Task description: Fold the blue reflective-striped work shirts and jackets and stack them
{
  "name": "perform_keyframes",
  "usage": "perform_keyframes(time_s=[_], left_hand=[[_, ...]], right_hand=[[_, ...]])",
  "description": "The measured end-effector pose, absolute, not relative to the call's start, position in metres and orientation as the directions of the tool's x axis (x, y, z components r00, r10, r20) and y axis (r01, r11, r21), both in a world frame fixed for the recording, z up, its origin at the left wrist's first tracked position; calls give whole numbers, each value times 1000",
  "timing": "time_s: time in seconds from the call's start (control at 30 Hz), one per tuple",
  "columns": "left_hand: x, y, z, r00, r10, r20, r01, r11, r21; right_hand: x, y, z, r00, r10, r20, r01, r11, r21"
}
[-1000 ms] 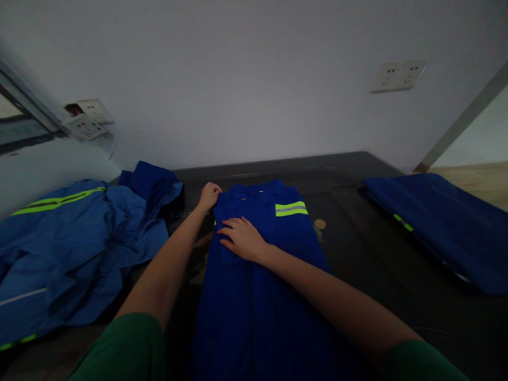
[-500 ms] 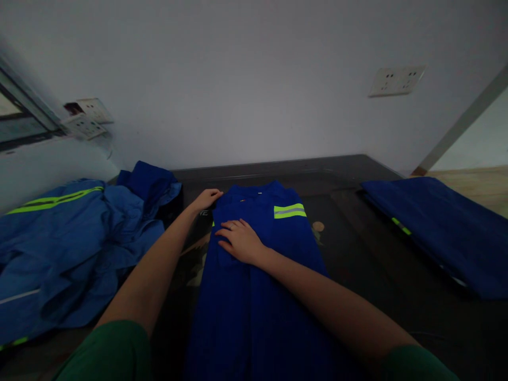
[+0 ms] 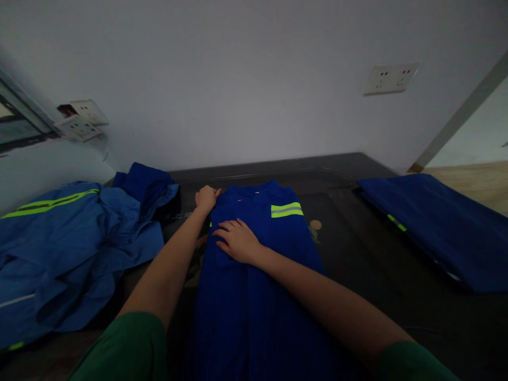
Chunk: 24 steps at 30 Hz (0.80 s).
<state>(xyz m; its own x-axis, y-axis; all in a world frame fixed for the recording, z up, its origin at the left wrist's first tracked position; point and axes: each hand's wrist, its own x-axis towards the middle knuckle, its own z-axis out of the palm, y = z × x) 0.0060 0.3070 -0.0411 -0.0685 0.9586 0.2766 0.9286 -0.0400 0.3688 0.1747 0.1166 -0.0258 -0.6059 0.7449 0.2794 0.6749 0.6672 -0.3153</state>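
Your blue jacket [image 3: 283, 235] lies flat in the middle of the dark table [image 3: 349, 206]. Your 2 hands are apart. Your right hand [image 3: 238, 241] still rests open on the jacket. Your left hand [image 3: 207, 199], at its top corner, is more curled than 0.5 seconds ago (I can't tell if it pinches cloth). Pale writing [image 3: 182, 216] nearby is too dim to read. Behind is a plain wall [image 3: 238, 79].

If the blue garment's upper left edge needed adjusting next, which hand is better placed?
Probably the left: the left hand is right at that edge of the blue garment, while the right hand lies spread on its front.
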Motion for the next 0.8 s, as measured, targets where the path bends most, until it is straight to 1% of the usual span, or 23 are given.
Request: perform_keyframes(time_s=[0.03, 0.1, 0.17, 0.2, 0.27, 0.33, 0.43, 0.5, 0.6, 0.7, 0.8], left_hand=[[7, 305, -38, -85, 947, 309, 932, -34, 361], [8, 297, -32, -69, 916, 396, 937, -77, 342], [10, 283, -28, 15, 900, 436, 926, -177, 334], [11, 274, -28, 79, 902, 424, 914, -236, 330], [16, 256, -33, 209, 912, 354, 896, -323, 303], [21, 240, -41, 281, 928, 246, 908, -340, 245], [27, 227, -52, 258, 962, 92, 950, -269, 155], [29, 225, -54, 220, 975, 40, 969, -223, 109], [31, 225, -51, 194, 981, 13, 979, -194, 67], [33, 224, -49, 174, 984, -25, 983, -172, 68], [33, 220, -47, 185, 983, -5, 981, -185, 64]], right_hand=[[175, 116, -25, -605, 746, 278, 676, 666, -317], [175, 116, -25, -603, 748, 279, 676, 664, -320], [175, 116, -25, -603, 745, 286, 673, 668, -320], [174, 116, -26, -604, 742, 290, 672, 670, -316], [174, 117, -27, -606, 739, 294, 676, 673, -301], [173, 117, -28, -619, 732, 286, 679, 681, -274], [173, 118, -30, -653, 711, 260, 671, 703, -236], [174, 118, -32, -669, 701, 246, 666, 713, -221], [174, 119, -35, -678, 690, 254, 660, 723, -203], [173, 116, -33, -665, 685, 299, 661, 726, -193], [179, 102, -21, -662, 669, 339, 646, 738, -196]])
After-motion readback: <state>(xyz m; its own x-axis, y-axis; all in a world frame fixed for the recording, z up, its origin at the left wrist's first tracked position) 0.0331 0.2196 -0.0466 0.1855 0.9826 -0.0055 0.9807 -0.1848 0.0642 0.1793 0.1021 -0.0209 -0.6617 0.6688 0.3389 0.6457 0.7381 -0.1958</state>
